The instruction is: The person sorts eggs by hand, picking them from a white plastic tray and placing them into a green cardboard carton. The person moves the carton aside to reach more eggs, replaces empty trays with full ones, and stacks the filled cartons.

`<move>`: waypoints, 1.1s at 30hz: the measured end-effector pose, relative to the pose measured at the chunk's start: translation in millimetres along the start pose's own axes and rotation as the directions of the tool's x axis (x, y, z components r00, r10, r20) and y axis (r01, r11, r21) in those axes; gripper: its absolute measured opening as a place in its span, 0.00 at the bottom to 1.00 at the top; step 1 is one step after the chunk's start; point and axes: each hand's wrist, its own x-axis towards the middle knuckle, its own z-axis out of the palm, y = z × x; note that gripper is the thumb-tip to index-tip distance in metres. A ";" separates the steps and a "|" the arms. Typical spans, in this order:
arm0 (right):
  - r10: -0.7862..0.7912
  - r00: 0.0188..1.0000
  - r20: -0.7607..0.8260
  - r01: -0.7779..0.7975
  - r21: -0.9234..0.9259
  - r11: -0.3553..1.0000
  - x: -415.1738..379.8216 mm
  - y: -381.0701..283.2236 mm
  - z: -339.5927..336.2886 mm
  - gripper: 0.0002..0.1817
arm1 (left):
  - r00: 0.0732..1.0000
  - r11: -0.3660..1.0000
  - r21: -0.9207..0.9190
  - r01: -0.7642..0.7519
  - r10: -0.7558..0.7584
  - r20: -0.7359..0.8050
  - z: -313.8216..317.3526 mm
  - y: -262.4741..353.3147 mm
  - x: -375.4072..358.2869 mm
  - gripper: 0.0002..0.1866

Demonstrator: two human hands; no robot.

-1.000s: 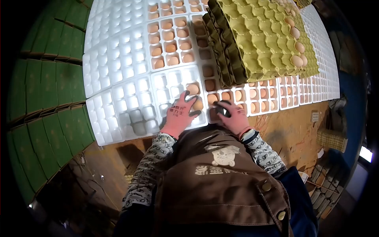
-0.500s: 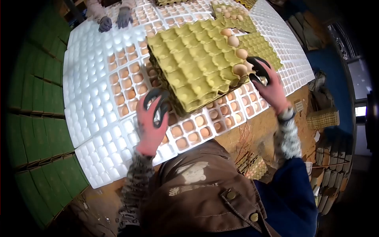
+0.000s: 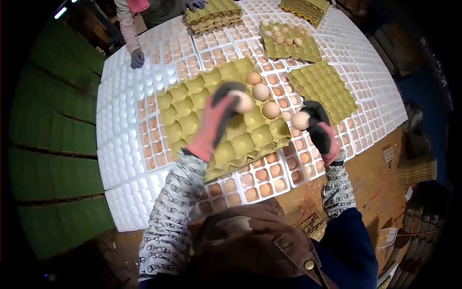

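Two eggs up, one per hand: left hand (image 3: 219,118) has a left egg (image 3: 243,102) over the pulp tray (image 3: 185,113), fingers curled round it but blurred; right hand (image 3: 320,130) grips a right egg (image 3: 301,121) just off that tray's rim. Fingertip hold, presumably to spare the shells. Three resting eggs (image 3: 261,92) between my hands, cups likely stop rolling. White trays (image 3: 122,166) underneath; their near edge passes under my right wrist. Second pulp tray (image 3: 323,91) crowds right hand's far side; headroom's above.
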 end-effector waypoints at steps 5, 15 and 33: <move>-0.019 0.957 0.291 0.179 -0.535 0.826 31.8 -29.6 14.1 0.27 | 0.962 0.473 0.849 -0.236 0.240 0.134 20.5 7.5 53.0 0.18; 0.112 0.987 0.112 -0.132 0.186 0.974 73.7 -55.2 13.4 0.29 | 0.989 0.976 -0.186 0.112 -0.128 -0.078 -23.1 25.3 30.4 0.25; 0.442 0.718 0.537 -0.405 -0.194 0.893 -33.3 15.4 272.5 0.35 | 0.750 0.990 -0.118 0.079 -0.137 -0.647 -205.6 -55.9 -323.5 0.22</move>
